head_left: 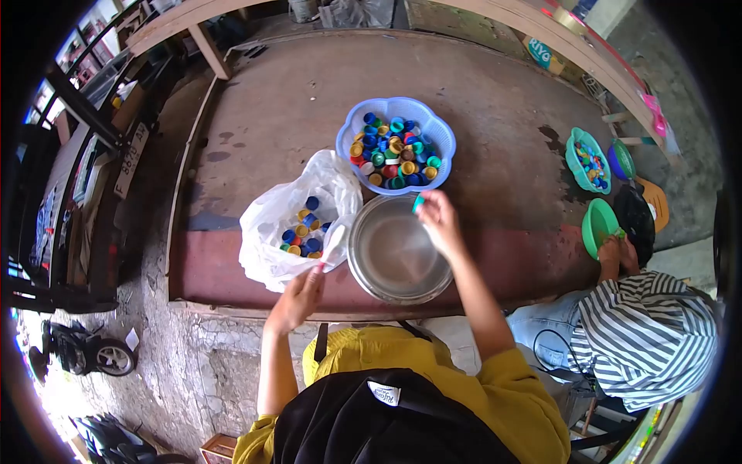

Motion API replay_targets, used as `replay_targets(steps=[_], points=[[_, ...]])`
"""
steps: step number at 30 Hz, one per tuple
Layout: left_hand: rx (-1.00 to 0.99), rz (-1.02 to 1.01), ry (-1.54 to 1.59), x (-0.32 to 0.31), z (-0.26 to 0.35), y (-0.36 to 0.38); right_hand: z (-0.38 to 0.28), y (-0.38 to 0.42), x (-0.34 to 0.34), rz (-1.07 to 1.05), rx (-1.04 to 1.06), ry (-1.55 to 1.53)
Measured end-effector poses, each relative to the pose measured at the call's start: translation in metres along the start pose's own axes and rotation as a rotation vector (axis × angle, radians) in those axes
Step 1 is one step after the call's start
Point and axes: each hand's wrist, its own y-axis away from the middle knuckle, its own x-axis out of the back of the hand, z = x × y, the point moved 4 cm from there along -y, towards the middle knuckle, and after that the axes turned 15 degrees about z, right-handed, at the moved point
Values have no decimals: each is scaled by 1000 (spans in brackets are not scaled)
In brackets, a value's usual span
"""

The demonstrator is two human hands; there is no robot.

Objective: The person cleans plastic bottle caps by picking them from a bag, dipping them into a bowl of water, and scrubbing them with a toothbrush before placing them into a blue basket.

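Note:
A green bottle cap (419,203) is pinched in my right hand (439,220), above the right rim of a round metal bowl (400,292). My left hand (297,300) is closed on a red cap (321,267) at the lower edge of a white plastic bag (267,213). Blue, yellow and other caps lie in the open bag. Behind the metal bowl stands a blue plastic basket (444,139) filled with mixed coloured caps. The metal bowl looks to hold cloudy water.
At the right, a person in a striped shirt (649,332) holds a green bowl (597,224). Near them are a teal basket of caps (574,166), a purple-and-green container (622,158) and a black bag (635,213). A wooden beam (209,50) post rises at the back left.

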Motion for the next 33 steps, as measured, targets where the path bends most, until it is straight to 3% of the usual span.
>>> replay_targets(steps=[3,6,8,10,13,14,18,21,24,27,30,33], points=[[-8,123,204,40,1,18,-13,-60,-8,50,124,189],[-80,240,350,73,-1,32,-59,-45,-39,396,886,825],[-142,339,445,91,-3,39,-87,-17,-72,134,781,438],[-197,407,559,115,-8,45,-84,29,-123,-177,818,291],[-220,439,623,131,-8,48,-41,50,-172,-462,743,433],[-232,441,637,134,-8,49,-27,52,-182,-486,731,612],[-225,454,620,146,-13,48,24,44,-196,-420,850,1216],[-217,454,621,152,-18,44,29,42,-191,-423,837,1106],[-220,445,614,152,-17,39,11,44,-177,-414,598,629],[-234,396,589,146,-9,32,-11,52,-163,-377,593,426],[-234,332,543,135,-2,25,-41,63,-143,-284,510,265],[-246,244,524,116,8,19,-66,71,-118,-195,625,300]])
